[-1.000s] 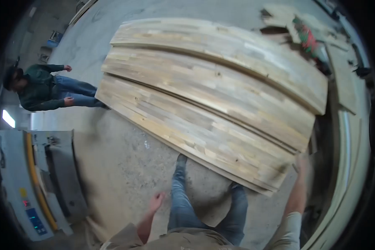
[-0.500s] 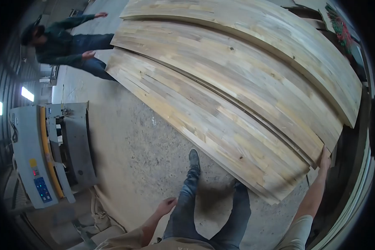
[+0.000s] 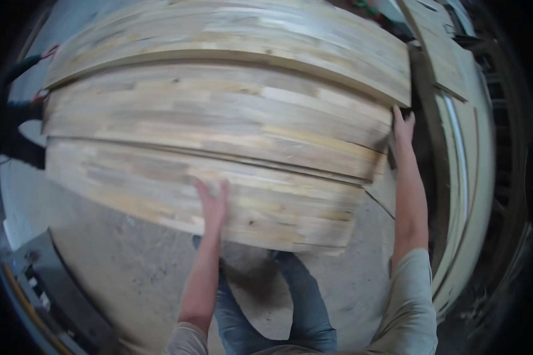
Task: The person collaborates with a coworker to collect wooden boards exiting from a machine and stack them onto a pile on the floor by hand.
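Three long wooden panels lie side by side: a near panel (image 3: 148,183), a middle panel (image 3: 219,112) and a far panel (image 3: 237,29), with dark gaps or steps between them. My left hand (image 3: 213,198) is over the near panel, fingers spread, somewhat blurred; whether it touches the wood I cannot tell. At the right end, my right hand (image 3: 404,124) is at the corner between the middle and far panels, its thumb and fingers apart, near the far panel's end edge.
At the left edge a co-worker's dark sleeves and hands (image 3: 40,96) are at the panels' far-left ends. A grey machine (image 3: 53,290) stands at the lower left. Long boards (image 3: 456,177) are stacked along the right. Concrete floor (image 3: 148,254) shows below.
My left hand has risen from beside my leg to over the near panel. My right hand has moved from the middle panel's corner toward the far panel. The view has turned right.
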The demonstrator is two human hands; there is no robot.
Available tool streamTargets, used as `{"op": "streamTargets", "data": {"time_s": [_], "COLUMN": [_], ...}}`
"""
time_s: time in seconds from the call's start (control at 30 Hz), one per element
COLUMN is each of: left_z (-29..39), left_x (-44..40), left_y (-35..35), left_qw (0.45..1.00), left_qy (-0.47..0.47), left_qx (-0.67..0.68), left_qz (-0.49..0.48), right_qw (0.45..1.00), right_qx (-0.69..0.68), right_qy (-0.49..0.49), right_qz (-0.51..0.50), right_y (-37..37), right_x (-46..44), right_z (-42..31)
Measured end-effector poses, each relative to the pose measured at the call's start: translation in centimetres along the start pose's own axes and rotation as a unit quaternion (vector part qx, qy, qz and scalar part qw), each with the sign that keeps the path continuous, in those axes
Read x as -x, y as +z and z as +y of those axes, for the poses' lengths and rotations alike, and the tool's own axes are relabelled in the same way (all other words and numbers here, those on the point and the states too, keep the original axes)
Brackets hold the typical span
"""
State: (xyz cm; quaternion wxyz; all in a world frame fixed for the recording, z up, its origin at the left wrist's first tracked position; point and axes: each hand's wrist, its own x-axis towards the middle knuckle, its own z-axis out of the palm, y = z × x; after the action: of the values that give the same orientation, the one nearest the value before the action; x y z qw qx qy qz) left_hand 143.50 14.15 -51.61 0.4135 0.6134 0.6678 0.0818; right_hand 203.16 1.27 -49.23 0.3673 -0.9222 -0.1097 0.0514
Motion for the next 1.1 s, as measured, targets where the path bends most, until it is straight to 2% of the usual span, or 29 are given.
{"op": "streamTargets", "data": {"time_s": [0.03,0.07,0.13,0.23,0.3,0.33,0.37,0.4,0.47,0.57,0.63,0.7,0.73,0.8,0.83,0.87,0.9,0.93,0.97,1.03,1.1], "left_z": [3.1,6.6,10.7,14.0,14.0,13.6,13.2,13.7,14.3,13.9,14.1,11.3,10.2,11.4,14.1,16.6,18.9,20.0,21.4,21.7,21.6], "left_x": [-4.0,-6.7,-10.8,-12.8,-13.4,-13.2,-13.0,-13.4,-13.3,-12.8,-12.2,-10.9,-10.5,-6.4,-4.7,-4.9,-5.0,-6.4,-6.7,-7.0,-7.0], "left_y": [1.7,3.0,6.2,10.9,12.3,12.6,12.4,12.2,12.5,12.6,11.7,12.7,12.7,13.7,14.4,15.4,16.4,17.7,18.4,20.5,18.2], "left_qw": [0.997,0.986,0.968,0.943,0.931,0.924,0.926,0.928,0.931,0.939,0.951,0.956,0.953,0.936,0.929,0.882,0.777,0.632,0.626,0.637,0.677], "left_qy": [-0.022,0.005,-0.015,-0.127,-0.102,-0.091,-0.1,-0.106,-0.105,-0.084,-0.072,0.018,0.061,0.19,0.148,0.076,-0.029,-0.149,-0.162,-0.197,-0.252], "left_qx": [0.039,0.084,0.108,-0.156,-0.181,-0.199,-0.195,-0.185,-0.167,-0.137,-0.098,-0.03,0.005,0.027,0.242,0.445,0.625,0.759,0.757,0.729,0.675], "left_qz": [0.068,0.145,0.224,0.264,0.301,0.314,0.306,0.305,0.308,0.304,0.285,0.29,0.296,0.294,0.237,0.133,0.067,-0.046,-0.093,-0.153,-0.151], "right_qw": [0.998,0.998,0.996,0.98,0.978,0.976,0.976,0.984,0.99,0.985,0.988,0.991,0.989,0.985,0.988,0.992,0.995,0.986,0.982,0.99,0.983], "right_qx": [0.046,0.041,0.052,0.153,0.165,0.175,0.144,0.082,0.071,0.078,0.024,0.005,0.07,0.086,0.077,0.064,0.048,-0.053,-0.074,0.067,0.059], "right_qy": [0.019,0.057,0.068,0.066,0.081,0.094,0.072,0.075,0.072,0.092,0.088,0.064,0.073,0.094,0.081,0.061,0.035,0.036,0.046,0.057,0.045], "right_qz": [0.027,0.0,-0.022,-0.109,-0.095,-0.092,-0.143,-0.142,-0.102,-0.121,-0.121,-0.118,-0.106,-0.116,-0.11,-0.095,-0.08,-0.152,-0.167,-0.108,-0.168], "right_y": [0.4,-0.1,0.2,0.5,0.8,0.9,1.3,1.5,1.5,1.0,1.8,2.8,2.1,2.4,2.9,3.5,3.8,3.5,3.3,3.8,3.4], "right_x": [-3.0,-2.7,-4.5,-9.6,-11.2,-11.3,-13.6,-11.9,-11.0,-10.2,-7.7,-5.6,-2.9,0.9,2.6,3.9,4.7,6.3,7.7,9.2,10.0], "right_z": [-0.1,-3.4,-5.1,-4.4,-5.2,-5.0,-3.2,-5.0,-4.8,-3.5,-3.0,-1.7,-4.3,-5.9,-4.9,-3.7,-3.8,-5.0,-6.0,-5.7,-6.0]}}
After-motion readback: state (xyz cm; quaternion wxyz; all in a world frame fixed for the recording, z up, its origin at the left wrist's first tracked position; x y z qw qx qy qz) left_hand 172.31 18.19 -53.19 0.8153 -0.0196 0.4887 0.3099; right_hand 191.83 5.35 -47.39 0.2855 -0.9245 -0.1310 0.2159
